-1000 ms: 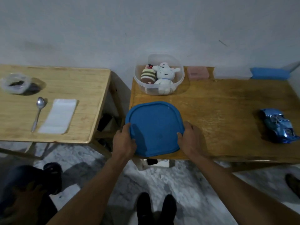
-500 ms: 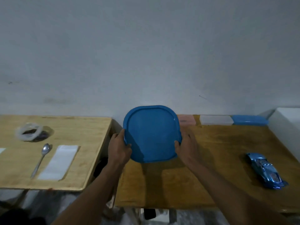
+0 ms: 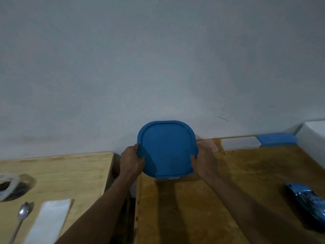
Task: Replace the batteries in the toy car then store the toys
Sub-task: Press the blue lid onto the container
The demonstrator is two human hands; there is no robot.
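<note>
lid: blue rounded-square plastic lid, raised rim, above wooden table near the wall | hands: left hand and right hand grip its opposite edges | car: glossy blue toy car on table, well right

Blue lid tilted — blue toy car right.

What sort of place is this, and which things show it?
Probably a plain room at home: a bare wall, a spoon on the left wooden table, a blue toy car on the right table.
</note>
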